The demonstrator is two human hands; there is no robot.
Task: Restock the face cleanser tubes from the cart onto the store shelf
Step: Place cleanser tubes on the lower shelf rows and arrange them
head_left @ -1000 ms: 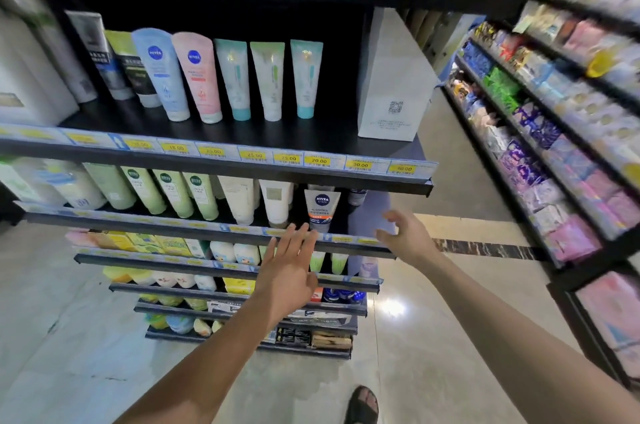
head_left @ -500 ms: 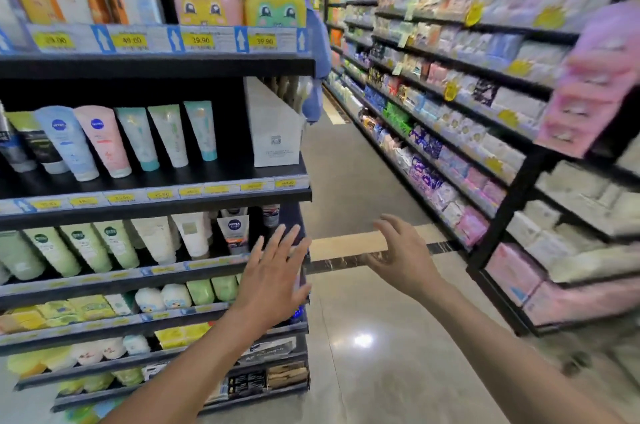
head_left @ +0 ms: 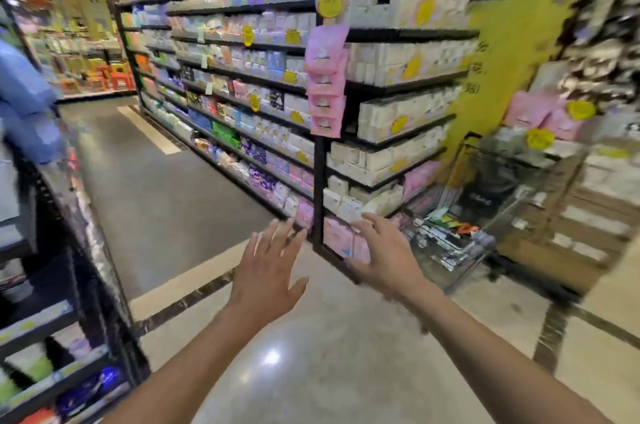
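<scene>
A wire shopping cart (head_left: pixel 498 215) stands at the right, beside the end of the opposite shelving, with several tubes and packs (head_left: pixel 446 229) lying in its basket. My left hand (head_left: pixel 268 271) is held out in front of me with fingers spread, holding nothing. To its right my right hand (head_left: pixel 384 250) also reaches forward, fingers loosely spread and empty, a short way left of the cart. The cleanser shelf (head_left: pixel 69 354) shows only as a blurred edge at the far left; its tubes are out of view.
Black shelving (head_left: pixel 318 160) full of white and pink packs runs down the aisle's right side. A person in a blue top (head_left: pixel 24 104) stands at the far left. Stacked cartons (head_left: pixel 588 215) sit behind the cart. Glossy floor (head_left: pixel 311 354) lies underfoot.
The view has swung right, away from the cleanser shelf and towards the opposite shelving and the cart. Both hands stay raised and empty.
</scene>
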